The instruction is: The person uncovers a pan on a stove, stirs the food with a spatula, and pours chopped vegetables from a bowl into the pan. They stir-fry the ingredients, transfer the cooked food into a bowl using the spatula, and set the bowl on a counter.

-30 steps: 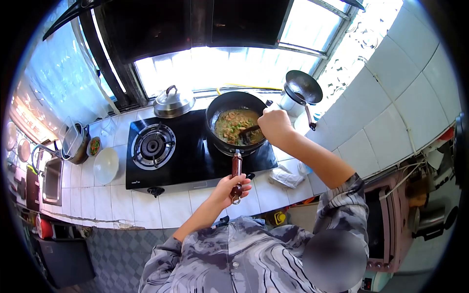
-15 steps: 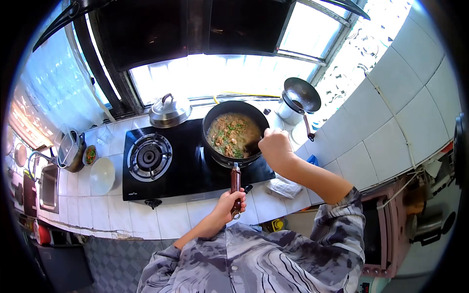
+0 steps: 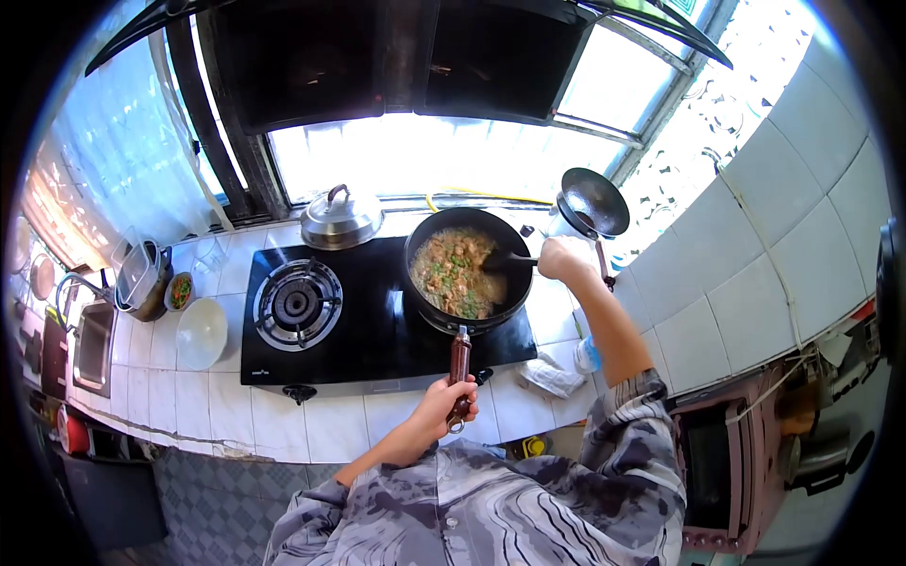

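Note:
A dark wok (image 3: pixel 413 300) sits on the right burner of the black gas stove (image 3: pixel 373 330). In it is a bubbling dish of minced-looking food with green bits (image 3: pixel 455 275) in brownish liquid. My left hand (image 3: pixel 442 407) is closed around the wok's brown handle (image 3: pixel 460 357), which points toward me. At the wok's right rim, my right hand (image 3: pixel 566 259) grips a black spatula (image 3: pixel 508 261) whose blade reaches into the food. Part of the spatula's grip is hidden inside my fist.
A domed metal lid (image 3: pixel 340 222) stands behind the left burner (image 3: pixel 299 302). To the left are a white bowl (image 3: pixel 201 335) and a small bowl of chopped vegetables (image 3: pixel 179 291). A smaller dark pan (image 3: pixel 595 201) rests at back right; a folded cloth (image 3: pixel 552 375) lies near the stove's right corner.
My right hand has moved from the wok's lower right rim up and right, and the spatula now shows more clearly. My left hand keeps its hold on the handle. The view has shifted slightly.

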